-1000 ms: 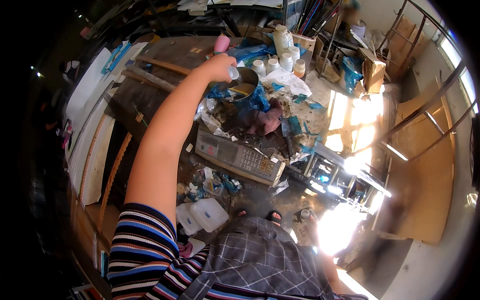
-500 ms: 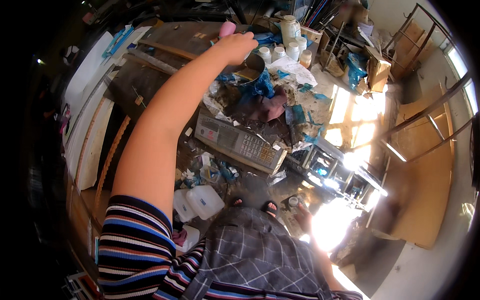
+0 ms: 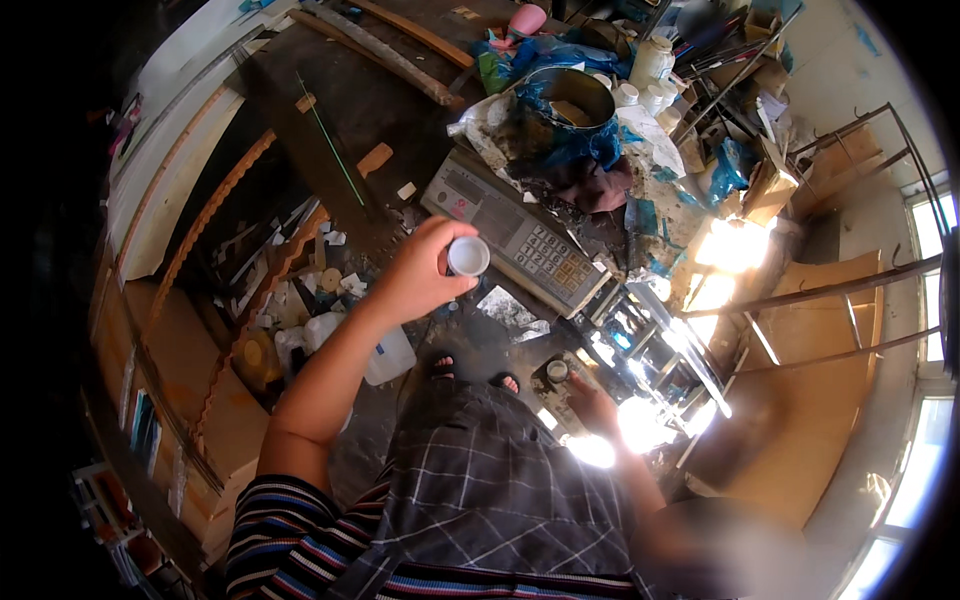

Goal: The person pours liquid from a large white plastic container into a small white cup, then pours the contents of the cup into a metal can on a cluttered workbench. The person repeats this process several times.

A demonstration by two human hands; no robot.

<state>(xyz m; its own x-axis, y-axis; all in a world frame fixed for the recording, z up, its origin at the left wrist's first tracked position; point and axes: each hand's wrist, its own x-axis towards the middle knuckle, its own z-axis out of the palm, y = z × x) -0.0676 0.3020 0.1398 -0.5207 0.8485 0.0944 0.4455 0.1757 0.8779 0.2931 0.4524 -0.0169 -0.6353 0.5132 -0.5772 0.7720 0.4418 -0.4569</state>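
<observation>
My left hand is closed around a small round cup, pale inside with a dark outer side, held up in front of the scale's keypad panel. The cup's opening faces up toward me. Low on the right, my right hand is beside a small round pot with a pale rim. Its fingers lie close to the pot, but glare and shade hide whether they grip anything. The grey weighing scale with its keypad lies beyond my left hand. Behind it stands a round metal bucket wrapped in blue plastic.
Several white bottles stand behind the bucket, near a pink container. Metal bars cross the right side before a brown board. Wooden strips lie on the dark tabletop. Translucent plastic tubs sit beneath my left forearm.
My left hand has drawn back from beside the bucket toward me, and the small cup now shows in it. My right hand stays low beside the pot. The view has shifted.
</observation>
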